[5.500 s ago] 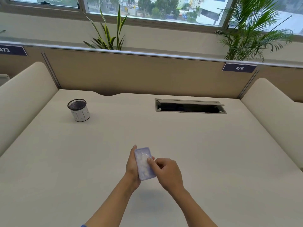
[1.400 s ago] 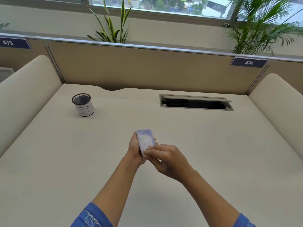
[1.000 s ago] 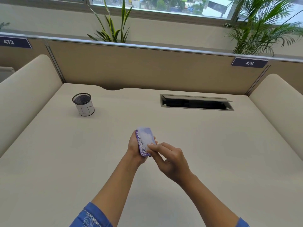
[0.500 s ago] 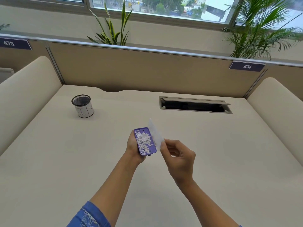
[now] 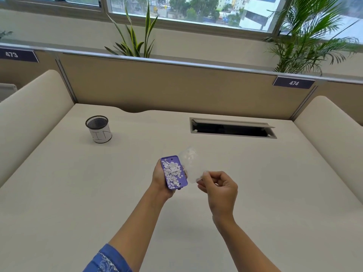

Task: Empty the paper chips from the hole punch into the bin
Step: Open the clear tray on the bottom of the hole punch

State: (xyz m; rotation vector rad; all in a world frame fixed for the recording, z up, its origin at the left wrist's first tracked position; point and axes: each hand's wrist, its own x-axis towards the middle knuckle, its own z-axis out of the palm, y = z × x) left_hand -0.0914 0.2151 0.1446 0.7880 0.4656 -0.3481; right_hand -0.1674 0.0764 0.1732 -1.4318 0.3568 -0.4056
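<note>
My left hand (image 5: 159,181) holds a small purple hole punch (image 5: 183,183) bottom side up above the middle of the desk. A heap of white paper chips (image 5: 172,172) lies exposed on its underside. My right hand (image 5: 221,190) pinches the clear plastic cover (image 5: 191,163) by its lower corner, just right of the punch and apart from it. The bin (image 5: 98,129), a small round black-mesh cup with a white paper wrap, stands upright at the far left of the desk, well away from both hands.
The beige desk (image 5: 275,193) is bounded by cushioned side dividers (image 5: 29,107) and a back partition (image 5: 176,85). An open cable slot (image 5: 231,128) sits at the back right. Plants stand behind the partition by the window.
The clear cover, closed over the punch a second ago, has been peeled off by my right hand and swung to the right, uncovering the chips. My left hand keeps the punch steady.
</note>
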